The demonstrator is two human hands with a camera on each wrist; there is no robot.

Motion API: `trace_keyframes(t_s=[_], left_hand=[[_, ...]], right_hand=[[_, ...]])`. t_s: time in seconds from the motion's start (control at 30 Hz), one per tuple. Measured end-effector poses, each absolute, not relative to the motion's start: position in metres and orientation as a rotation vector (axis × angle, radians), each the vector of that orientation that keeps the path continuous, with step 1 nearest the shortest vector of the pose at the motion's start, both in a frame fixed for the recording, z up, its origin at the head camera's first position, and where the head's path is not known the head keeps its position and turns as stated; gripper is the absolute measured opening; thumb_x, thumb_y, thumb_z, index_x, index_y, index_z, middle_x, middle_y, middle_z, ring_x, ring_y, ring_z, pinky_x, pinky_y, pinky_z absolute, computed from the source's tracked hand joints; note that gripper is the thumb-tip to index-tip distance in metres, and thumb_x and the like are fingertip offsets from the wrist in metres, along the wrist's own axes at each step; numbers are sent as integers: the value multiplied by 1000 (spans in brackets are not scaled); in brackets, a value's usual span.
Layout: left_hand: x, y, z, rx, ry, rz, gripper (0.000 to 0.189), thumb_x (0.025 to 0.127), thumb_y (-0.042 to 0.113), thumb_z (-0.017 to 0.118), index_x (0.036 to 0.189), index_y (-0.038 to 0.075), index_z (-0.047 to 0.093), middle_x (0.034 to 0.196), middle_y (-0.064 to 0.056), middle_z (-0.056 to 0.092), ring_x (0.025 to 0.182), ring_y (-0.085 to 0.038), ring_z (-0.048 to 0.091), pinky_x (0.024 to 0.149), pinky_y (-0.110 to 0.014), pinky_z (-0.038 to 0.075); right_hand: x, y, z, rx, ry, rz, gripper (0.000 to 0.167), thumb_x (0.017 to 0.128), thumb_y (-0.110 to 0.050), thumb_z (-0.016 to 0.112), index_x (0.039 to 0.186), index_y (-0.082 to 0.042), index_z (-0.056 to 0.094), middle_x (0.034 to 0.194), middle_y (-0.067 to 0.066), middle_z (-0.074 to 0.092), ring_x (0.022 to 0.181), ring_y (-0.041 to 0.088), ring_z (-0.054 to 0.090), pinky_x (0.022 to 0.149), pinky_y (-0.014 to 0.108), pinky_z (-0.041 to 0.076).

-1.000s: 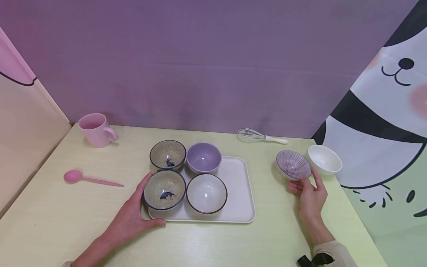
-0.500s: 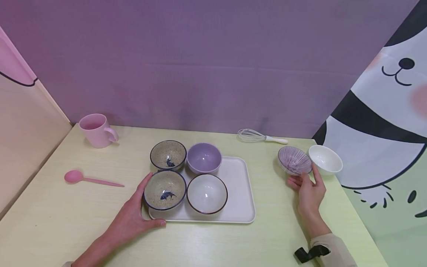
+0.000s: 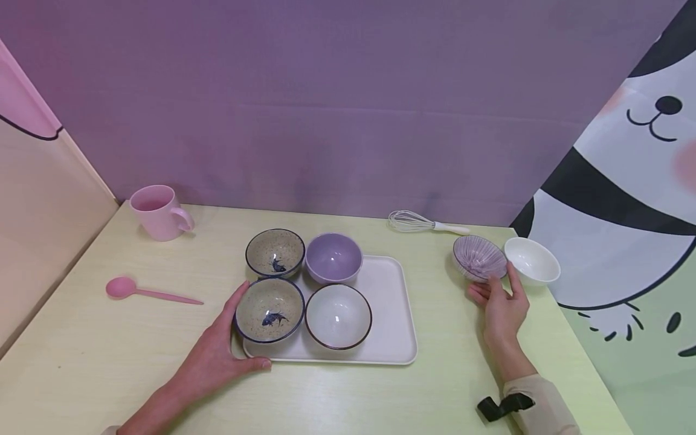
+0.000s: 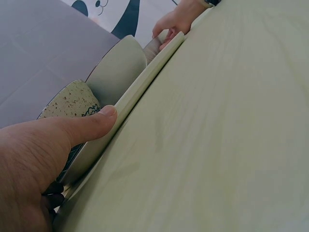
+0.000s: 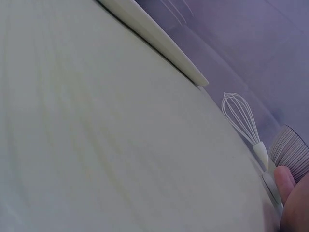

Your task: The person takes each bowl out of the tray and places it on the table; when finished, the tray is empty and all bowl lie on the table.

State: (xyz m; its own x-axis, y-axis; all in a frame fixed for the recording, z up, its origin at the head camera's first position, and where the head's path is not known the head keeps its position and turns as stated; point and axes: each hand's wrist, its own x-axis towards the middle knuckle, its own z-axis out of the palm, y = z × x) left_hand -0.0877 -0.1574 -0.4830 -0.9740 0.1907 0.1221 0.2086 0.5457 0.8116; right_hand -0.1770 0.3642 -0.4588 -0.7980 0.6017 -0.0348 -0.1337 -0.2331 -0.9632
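My left hand [image 3: 212, 344] holds the front left corner of a white tray [image 3: 388, 314]. Its thumb lies along the front rim and its fingers reach up the left side, beside a speckled bowl with a blue fish [image 3: 270, 309]. Sharing the tray are a second fish bowl [image 3: 274, 252], a plain purple bowl [image 3: 333, 257] and a white bowl with a brown rim [image 3: 338, 316]. At the right, my right hand [image 3: 505, 311] grips the near side of a purple-striped bowl [image 3: 478, 258], its fingers partly underneath. The right wrist view catches this striped bowl [image 5: 290, 150] at its edge.
A plain white bowl [image 3: 531, 260] stands close beside the striped bowl, near the table's right edge. Behind lies a whisk [image 3: 415, 222] by the purple backdrop. At the left are a pink mug [image 3: 157, 212] and a pink spoon [image 3: 147, 292].
My right hand has moved the striped bowl slightly away from me, toward the back of the table. The left hand and the tray keep their places.
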Motion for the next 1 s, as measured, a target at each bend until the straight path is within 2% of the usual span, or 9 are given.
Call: trace_keyframes(t_s=[0.23, 0.5, 1.0], left_hand=[[-88, -157, -483, -356, -2745, -1439, 144, 71, 46, 106, 179, 30, 14, 178, -19, 36, 160, -48, 39, 125, -73, 35], [-88, -157, -483, -357, -2744, -1437, 144, 70, 48, 106, 179, 30, 13, 177, -20, 36, 160, -49, 39, 125, -74, 35], [-88, -157, -485, -367, -2738, -1428, 144, 70, 48, 106, 179, 30, 14, 177, -20, 38, 159, -49, 40, 124, -74, 36]], right_hand=[[-180, 364, -458, -560, -1548, 2071, 64, 114, -8, 58, 174, -16, 38, 77, 2, 78, 64, 12, 79, 66, 27, 67], [-181, 364, -455, -576, -1541, 2075, 63, 114, -9, 58, 174, -17, 39, 83, -1, 78, 65, 12, 79, 67, 26, 67], [-184, 368, -459, -556, -1519, 2068, 60, 114, -8, 57, 172, -17, 42, 80, 0, 78, 62, 13, 78, 64, 27, 67]])
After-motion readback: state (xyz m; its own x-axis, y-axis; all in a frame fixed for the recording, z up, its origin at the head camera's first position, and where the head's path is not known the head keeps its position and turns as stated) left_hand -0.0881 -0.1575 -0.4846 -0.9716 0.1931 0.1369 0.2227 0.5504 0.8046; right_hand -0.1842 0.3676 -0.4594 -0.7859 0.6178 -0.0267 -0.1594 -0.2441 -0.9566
